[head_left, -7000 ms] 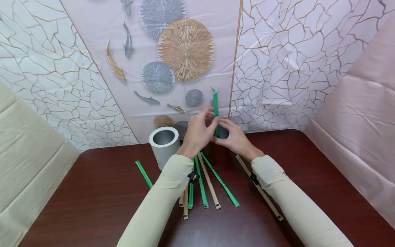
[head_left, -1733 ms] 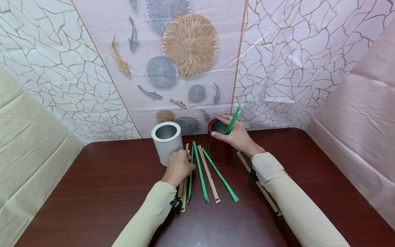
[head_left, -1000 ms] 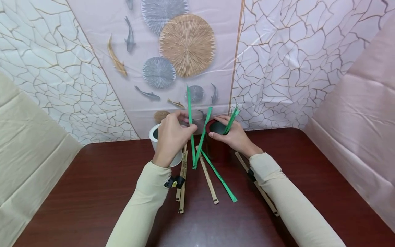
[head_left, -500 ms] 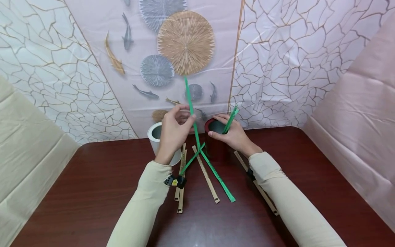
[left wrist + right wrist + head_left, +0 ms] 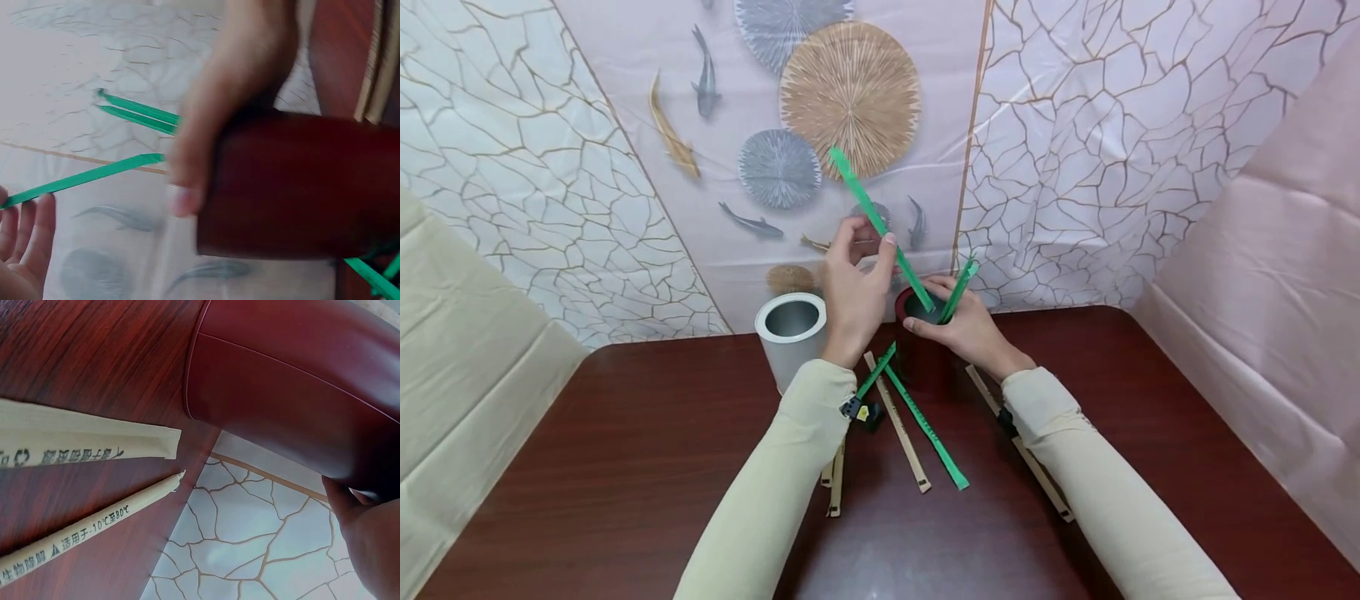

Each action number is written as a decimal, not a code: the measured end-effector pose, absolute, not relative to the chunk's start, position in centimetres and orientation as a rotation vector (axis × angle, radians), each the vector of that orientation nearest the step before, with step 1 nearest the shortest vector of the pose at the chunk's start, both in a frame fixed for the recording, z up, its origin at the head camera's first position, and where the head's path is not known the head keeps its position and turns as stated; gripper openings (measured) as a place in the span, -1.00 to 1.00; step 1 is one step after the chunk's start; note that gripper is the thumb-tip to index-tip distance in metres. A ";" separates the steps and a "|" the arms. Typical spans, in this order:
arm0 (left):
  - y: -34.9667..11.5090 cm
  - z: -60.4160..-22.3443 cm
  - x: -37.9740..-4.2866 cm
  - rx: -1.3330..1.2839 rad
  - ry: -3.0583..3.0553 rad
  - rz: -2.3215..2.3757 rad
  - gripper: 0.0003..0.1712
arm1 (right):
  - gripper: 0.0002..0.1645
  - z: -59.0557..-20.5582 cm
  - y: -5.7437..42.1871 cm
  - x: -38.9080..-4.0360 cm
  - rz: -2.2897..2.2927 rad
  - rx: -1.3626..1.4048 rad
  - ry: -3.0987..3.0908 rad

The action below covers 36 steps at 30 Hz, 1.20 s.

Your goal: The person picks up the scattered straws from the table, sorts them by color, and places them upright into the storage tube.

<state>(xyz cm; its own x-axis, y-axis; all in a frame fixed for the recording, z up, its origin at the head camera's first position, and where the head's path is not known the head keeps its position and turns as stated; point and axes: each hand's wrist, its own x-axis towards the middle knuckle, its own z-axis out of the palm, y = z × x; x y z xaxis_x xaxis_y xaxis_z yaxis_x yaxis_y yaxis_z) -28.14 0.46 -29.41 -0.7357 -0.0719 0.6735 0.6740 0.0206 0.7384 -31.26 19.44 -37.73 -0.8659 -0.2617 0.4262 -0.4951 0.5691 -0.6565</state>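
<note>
My left hand [image 5: 856, 287] pinches a green paper-wrapped straw [image 5: 861, 195] between thumb and fingers. The straw slants down to the right, its lower end in the mouth of a dark red can [image 5: 921, 358]. My right hand [image 5: 973, 333] grips that can at its rim, thumb on the near side. Green wrapped straws [image 5: 958, 292] lean out of the can beside the right fingers. In the left wrist view, the held straw [image 5: 87, 176] reaches the can's mouth behind the right thumb. The right wrist view shows the can's side [image 5: 281, 394], with the hand partly out of frame.
A white can [image 5: 793, 354] stands left of the left hand. On the brown table [image 5: 647, 467] lie a green straw [image 5: 928, 429], another crossing it [image 5: 876, 373], and a brown wrapped straw [image 5: 904, 437]. More brown straws [image 5: 837, 492] lie partly under the left arm; others lie beneath the right forearm [image 5: 1041, 475].
The left hand picked up green straws from the table; one fell back and lies crosswise. It then carried the other up and right to the red can. The right hand stayed on the can.
</note>
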 end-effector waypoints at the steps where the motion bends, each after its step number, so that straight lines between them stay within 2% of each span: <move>1: 0.6 -29.7 -28.4 -0.611 -1.809 -1.735 -0.76 | -0.10 -37.7 19.5 -31.3 1.177 0.624 -2.523; 8: 1.0 -32.5 -29.3 -0.594 -2.358 -1.408 -0.68 | -0.07 -37.5 19.4 -31.1 1.178 0.618 -2.558; 14: -0.6 -33.8 -29.0 -0.564 -2.489 -1.329 -0.62 | -0.06 -37.4 19.2 -31.1 1.188 0.627 -2.547; 19: -2.5 -35.7 -28.6 -0.395 -2.636 -1.281 -0.70 | -0.04 -37.4 19.5 -31.0 1.196 0.624 -2.548; 25: -2.8 -39.0 -28.4 -0.279 -2.975 -0.997 -0.83 | -0.05 -37.5 20.0 -30.9 1.181 0.606 -2.567; 31: -2.3 -40.6 -28.3 -0.281 -3.033 -0.819 -0.64 | -0.07 -37.6 19.9 -30.8 1.186 0.603 -2.575; 36: -2.5 -39.1 -27.6 -0.247 -3.043 -0.887 -0.89 | -0.06 -37.4 19.7 -30.8 1.183 0.605 -2.576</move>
